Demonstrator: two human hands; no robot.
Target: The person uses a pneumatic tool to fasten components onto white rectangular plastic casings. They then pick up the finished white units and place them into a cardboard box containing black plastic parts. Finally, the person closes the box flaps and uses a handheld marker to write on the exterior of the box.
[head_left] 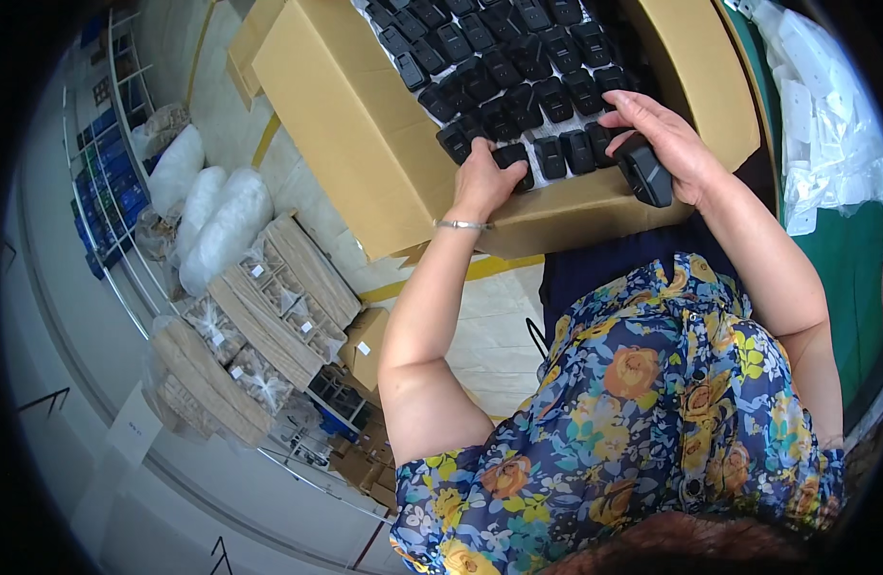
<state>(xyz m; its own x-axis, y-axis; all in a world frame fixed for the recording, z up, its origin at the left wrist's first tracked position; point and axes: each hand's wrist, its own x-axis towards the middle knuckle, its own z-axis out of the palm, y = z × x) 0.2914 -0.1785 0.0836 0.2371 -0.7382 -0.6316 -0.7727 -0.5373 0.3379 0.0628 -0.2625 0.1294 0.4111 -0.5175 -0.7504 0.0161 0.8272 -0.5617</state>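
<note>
A large open cardboard box [365, 125] holds several rows of small black plastic parts [504, 67] on a white liner. My left hand [484, 177], with a thin bracelet at the wrist, grips one black part [514, 156] at the box's near edge. My right hand [666, 144] holds another black part [644, 172] just over the near right rim of the box. Both forearms reach up from a flowered blouse.
Clear plastic bags with white pieces [825, 115] lie on a green surface at the right. At the left, wire shelving [106, 192] carries white sacks [221, 225], bundled flat packs [269, 316] and blue boxes. A small carton [365, 345] sits on the floor below.
</note>
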